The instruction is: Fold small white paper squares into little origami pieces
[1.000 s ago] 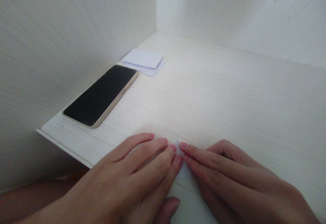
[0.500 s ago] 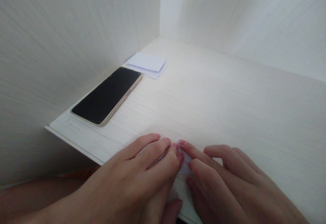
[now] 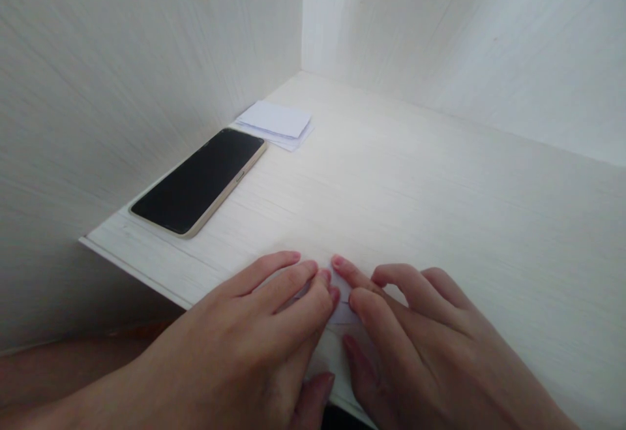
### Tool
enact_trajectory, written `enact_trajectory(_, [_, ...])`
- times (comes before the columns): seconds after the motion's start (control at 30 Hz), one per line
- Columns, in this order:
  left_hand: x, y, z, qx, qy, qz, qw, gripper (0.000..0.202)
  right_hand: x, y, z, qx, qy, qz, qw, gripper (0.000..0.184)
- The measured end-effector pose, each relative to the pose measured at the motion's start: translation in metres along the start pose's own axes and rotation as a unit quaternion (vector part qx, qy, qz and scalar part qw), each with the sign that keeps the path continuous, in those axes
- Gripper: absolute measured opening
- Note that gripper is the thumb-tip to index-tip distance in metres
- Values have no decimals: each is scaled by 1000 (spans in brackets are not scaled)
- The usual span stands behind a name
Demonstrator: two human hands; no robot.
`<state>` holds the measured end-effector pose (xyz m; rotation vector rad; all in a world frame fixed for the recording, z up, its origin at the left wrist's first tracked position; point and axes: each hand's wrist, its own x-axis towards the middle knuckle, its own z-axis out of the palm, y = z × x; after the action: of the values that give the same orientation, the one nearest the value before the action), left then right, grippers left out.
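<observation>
A small piece of white paper (image 3: 343, 313) lies on the table near its front edge, mostly covered by my fingers; a crease or layered edge shows across it. My left hand (image 3: 274, 319) rests over its left part, fingers stretched out and pressing down, thumb apart and lower at the table edge. From the right, my right hand (image 3: 411, 325) touches the paper with its index and middle fingertips. Its thumb stays apart below, and its other fingers are bent on the table. Neither hand has the paper pinched between fingers, as far as shows.
A phone (image 3: 198, 182) with a dark screen and pale case lies at the left, by the side wall (image 3: 122, 71). Just beyond it sits a small stack of white paper pieces (image 3: 276, 119). A back wall (image 3: 440, 38) bounds the white table (image 3: 391, 175).
The whole view has shifted slightly, so things appear a little further left. My right index fingertip has slid a little away from my left fingers, baring more of the paper between them.
</observation>
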<state>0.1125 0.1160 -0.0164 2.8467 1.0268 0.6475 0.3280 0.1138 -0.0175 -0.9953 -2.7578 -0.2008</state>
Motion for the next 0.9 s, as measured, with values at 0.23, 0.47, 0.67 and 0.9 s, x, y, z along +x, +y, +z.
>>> enact_trajectory(0.23, [0,2,3,16,-1,-12,1000,35,-5,2,-6,-35,-7,-32,999,40])
enact_trajectory(0.47, [1,4,0,54,-37,10,998,37,-21,5,-14,-69,11,-50,996,42])
enact_trajectory(0.67, [-2,6,-3,50,-48,15,997,37,-34,-3,-20,-73,4,-48,996,40])
enact_trajectory(0.9, [-6,0,-2,43,-80,28,995,43,-36,-16,-28,-8,-7,22,1000,28])
